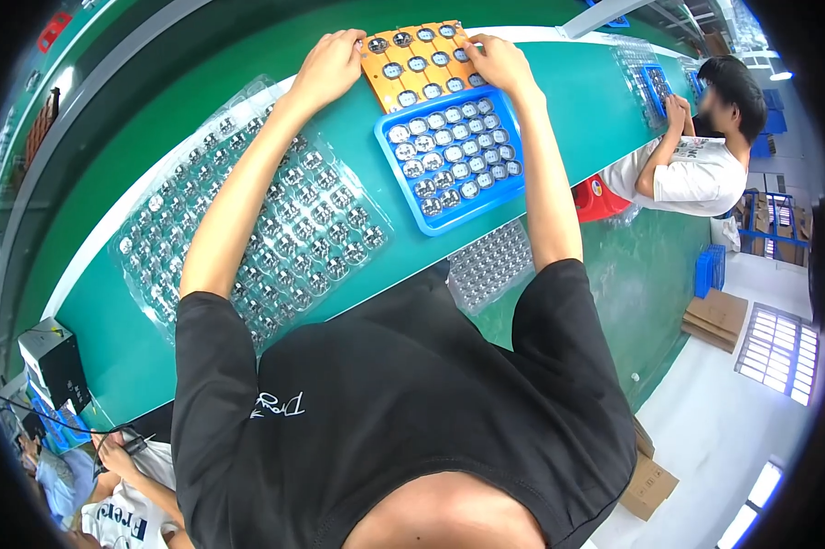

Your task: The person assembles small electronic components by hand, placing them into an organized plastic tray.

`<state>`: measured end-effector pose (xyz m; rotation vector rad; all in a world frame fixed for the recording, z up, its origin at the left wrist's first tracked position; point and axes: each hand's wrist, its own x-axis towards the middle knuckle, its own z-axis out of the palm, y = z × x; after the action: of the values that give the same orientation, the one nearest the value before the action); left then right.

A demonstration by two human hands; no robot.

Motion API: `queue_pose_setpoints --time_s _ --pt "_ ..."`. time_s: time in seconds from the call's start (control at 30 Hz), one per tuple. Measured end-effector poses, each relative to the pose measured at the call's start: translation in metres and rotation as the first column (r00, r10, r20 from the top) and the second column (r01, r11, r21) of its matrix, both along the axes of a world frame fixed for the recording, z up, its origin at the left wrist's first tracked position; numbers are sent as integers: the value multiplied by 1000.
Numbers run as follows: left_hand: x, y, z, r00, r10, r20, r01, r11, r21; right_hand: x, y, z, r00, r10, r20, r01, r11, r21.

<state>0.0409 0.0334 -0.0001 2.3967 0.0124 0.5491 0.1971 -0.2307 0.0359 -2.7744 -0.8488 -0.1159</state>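
Both my hands are at the far side of the bench, on an orange plate (419,77) whose cutouts carry round metal-looking parts. My left hand (334,66) grips its upper left edge, fingers curled. The upper right edge is in the grip of my right hand (501,66). The plate's near edge meets the far rim of a blue plastic tray (411,206); whether it rests on that rim I cannot tell. Rows of similar round parts (460,169) fill the tray. Left of it, partly under my left forearm, lie clear plastic blister trays (362,197) filled with small round parts.
A grey pocketed tray (493,265) sits below the bench's near edge. A black box (54,366) stands at the bench's left end. At the right, a co-worker (701,174) in white sits by a red stool (600,199). Another person (124,512) is at lower left.
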Motion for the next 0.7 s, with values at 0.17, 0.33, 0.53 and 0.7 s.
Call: queue_pose_setpoints --time_s 0.17,0.33,0.53,0.7 --pt "-8 4 7 998 4 -69 0 998 58 -8 0 1 1000 23 2 -22 999 -27" --pt "-23 15 15 992 -3 -126 11 998 65 -20 5 -1 997 71 28 -70 997 -41" --pt "-92 72 74 996 53 76 -59 995 83 -70 24 39 962 228 149 -258 939 230" --pt "-163 136 106 958 2 -287 29 994 105 -142 97 48 706 705 65 -654 614 443"
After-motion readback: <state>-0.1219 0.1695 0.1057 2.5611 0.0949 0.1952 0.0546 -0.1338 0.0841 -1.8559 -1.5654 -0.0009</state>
